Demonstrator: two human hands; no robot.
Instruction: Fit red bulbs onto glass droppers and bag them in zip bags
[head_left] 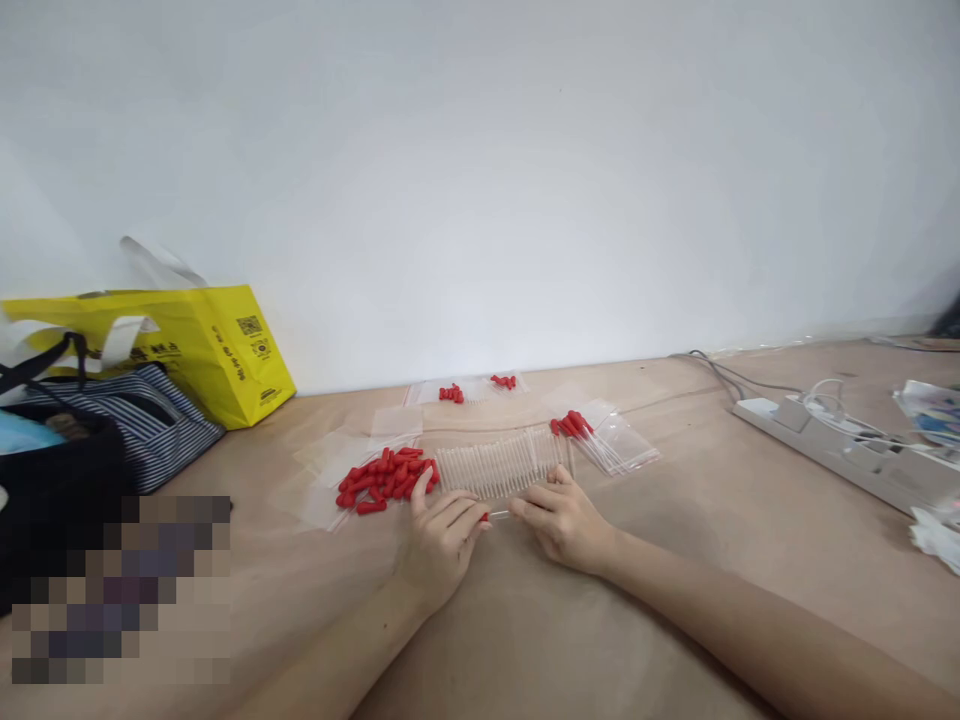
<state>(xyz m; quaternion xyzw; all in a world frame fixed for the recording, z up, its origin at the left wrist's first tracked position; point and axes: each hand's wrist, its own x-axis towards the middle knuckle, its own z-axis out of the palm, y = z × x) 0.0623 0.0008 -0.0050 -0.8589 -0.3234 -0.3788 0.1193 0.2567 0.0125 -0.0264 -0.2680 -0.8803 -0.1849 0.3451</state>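
Observation:
My left hand (446, 540) pinches a red rubber dropper bulb (484, 518), mostly hidden by the fingers. My right hand (562, 522) grips a thin clear dropper tube (500, 515), whose one end meets the bulb; I cannot tell how far it goes in. Just beyond my hands, a row of clear dropper tubes (480, 468) lies side by side on the table. A heap of loose red bulbs (382, 478) rests on clear plastic bags to the left of the row. At its right, several red-bulbed droppers (576, 425) lie on more zip bags (622, 445).
Bags with red-bulbed droppers (451, 394) lie near the wall. On the left stand a yellow carrier bag (225, 350), a striped pouch (157, 420) and a black bag (67, 510). A white power strip (817, 445) with plugs and cables runs along the right side of the brown-covered table (675, 520).

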